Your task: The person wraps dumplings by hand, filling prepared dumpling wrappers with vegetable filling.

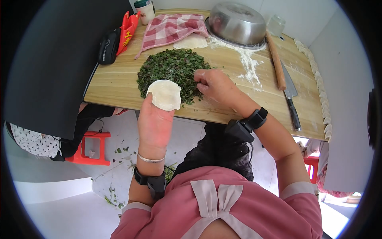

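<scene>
A round, pale dough wrapper (164, 95) lies on the fingers of my left hand (156, 125), with the thumb over its near left edge. The palm faces up, in front of the table's near edge. Beside the wrapper and behind it spreads a large heap of chopped dark green leaves (171, 65). My right hand (218, 86) is at the heap's right side, its fingers curled and pinched on some chopped greens. How much they hold is hidden.
Behind the heap are a red checked cloth (175, 28), a dough sheet (191, 41) and an upturned metal basin (237, 24). Flour (248, 61), a rolling pin (275, 61) and a knife (292, 93) lie to the right. Folded dumplings (318, 77) line the right edge.
</scene>
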`<state>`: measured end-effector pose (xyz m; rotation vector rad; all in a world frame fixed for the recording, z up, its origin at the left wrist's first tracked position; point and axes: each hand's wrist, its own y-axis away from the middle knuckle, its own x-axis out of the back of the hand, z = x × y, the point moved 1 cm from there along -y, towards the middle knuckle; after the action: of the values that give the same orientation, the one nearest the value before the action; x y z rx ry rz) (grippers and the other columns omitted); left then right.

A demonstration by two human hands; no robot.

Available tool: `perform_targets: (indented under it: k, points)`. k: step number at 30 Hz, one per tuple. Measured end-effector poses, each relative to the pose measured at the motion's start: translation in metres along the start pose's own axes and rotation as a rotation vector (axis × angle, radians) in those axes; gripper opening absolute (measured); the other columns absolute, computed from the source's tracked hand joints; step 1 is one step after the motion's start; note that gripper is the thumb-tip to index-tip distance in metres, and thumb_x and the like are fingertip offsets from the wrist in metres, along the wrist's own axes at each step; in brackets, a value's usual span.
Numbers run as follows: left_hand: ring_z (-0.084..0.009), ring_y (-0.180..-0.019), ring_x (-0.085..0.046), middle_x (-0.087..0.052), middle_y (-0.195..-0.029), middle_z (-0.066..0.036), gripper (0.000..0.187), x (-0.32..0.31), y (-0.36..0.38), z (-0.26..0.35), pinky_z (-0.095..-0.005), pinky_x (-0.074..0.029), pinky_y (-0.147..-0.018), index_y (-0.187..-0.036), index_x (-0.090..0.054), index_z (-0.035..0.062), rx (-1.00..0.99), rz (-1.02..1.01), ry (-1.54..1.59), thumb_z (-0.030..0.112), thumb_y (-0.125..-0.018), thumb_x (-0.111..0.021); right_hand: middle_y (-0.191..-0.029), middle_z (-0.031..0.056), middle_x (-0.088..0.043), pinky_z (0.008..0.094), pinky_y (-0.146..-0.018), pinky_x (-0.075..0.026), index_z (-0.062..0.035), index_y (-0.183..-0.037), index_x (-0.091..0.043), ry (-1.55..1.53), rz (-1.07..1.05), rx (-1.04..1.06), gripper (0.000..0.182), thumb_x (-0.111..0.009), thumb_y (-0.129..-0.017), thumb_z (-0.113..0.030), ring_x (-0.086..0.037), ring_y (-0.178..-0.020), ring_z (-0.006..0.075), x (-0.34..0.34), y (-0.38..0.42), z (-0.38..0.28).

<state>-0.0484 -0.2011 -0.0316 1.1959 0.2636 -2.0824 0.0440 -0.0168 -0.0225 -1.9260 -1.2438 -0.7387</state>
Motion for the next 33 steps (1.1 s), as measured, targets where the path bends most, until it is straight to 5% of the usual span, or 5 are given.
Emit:
perform_targets:
  k: [6, 15, 19, 26, 33]
  points:
    - [-0.0291, -0.121, -0.048, -0.051, -0.130, -0.015, 0.041, -0.005, -0.002, -0.007, -0.0423, -0.037, -0.103, -0.128, -0.044, -0.0004, 0.075, -0.063, 0.039, 0.026, -0.098, -0.036, -0.058, 0.0046, -0.051, 0.0286, -0.048, -0.042, 0.0008, -0.088, -0.052, -0.185, 0.006, -0.044, 0.008, -0.057, -0.084, -0.002, -0.053, -0.049, 0.0116, 0.016, -0.010, 0.004]
    - [-0.0265, -0.119, -0.049, -0.053, -0.126, -0.013, 0.040, -0.018, -0.015, -0.019, -0.0411, -0.036, -0.103, -0.127, -0.045, 0.0013, 0.204, -0.287, 0.122, 0.028, -0.098, -0.036, -0.063, 0.0020, -0.058, 0.0187, -0.039, -0.037, -0.0054, -0.088, -0.054, -0.906, -0.102, -0.189, 0.005, -0.058, -0.086, -0.004, -0.050, -0.045, 0.0055, 0.030, -0.022, 0.004]
    - [-0.0241, -0.118, -0.049, -0.053, -0.125, -0.011, 0.040, -0.046, -0.033, -0.035, -0.0400, -0.036, -0.103, -0.128, -0.044, 0.0024, 0.268, -0.366, 0.117, 0.029, -0.099, -0.036, -0.061, 0.0032, -0.058, 0.0228, -0.042, -0.039, -0.0035, -0.086, -0.054, -0.663, -0.153, -0.208, 0.007, -0.060, -0.083, -0.004, -0.053, -0.049, 0.0078, 0.052, -0.012, -0.009]
    - [-0.0203, -0.109, -0.054, -0.054, -0.119, -0.007, 0.031, -0.088, -0.064, -0.078, -0.0384, -0.043, -0.094, -0.123, -0.046, 0.0047, 0.369, -0.423, -0.130, 0.022, -0.099, -0.040, -0.068, 0.0153, -0.058, 0.0388, -0.059, -0.043, -0.0004, -0.085, -0.056, 0.156, 0.115, 0.009, 0.019, -0.065, -0.069, -0.007, -0.055, -0.063, 0.0314, 0.083, 0.017, 0.014]
    - [-0.0192, -0.109, -0.056, -0.054, -0.120, -0.010, 0.027, -0.119, -0.092, -0.110, -0.0358, -0.048, -0.091, -0.122, -0.046, 0.0013, 0.405, -0.398, -0.391, 0.012, -0.097, -0.044, -0.064, 0.0082, -0.050, 0.0323, -0.056, -0.042, 0.0011, -0.088, -0.058, -0.056, 0.294, -0.114, 0.017, -0.066, -0.073, -0.003, -0.050, -0.058, 0.0214, 0.120, 0.052, 0.039]
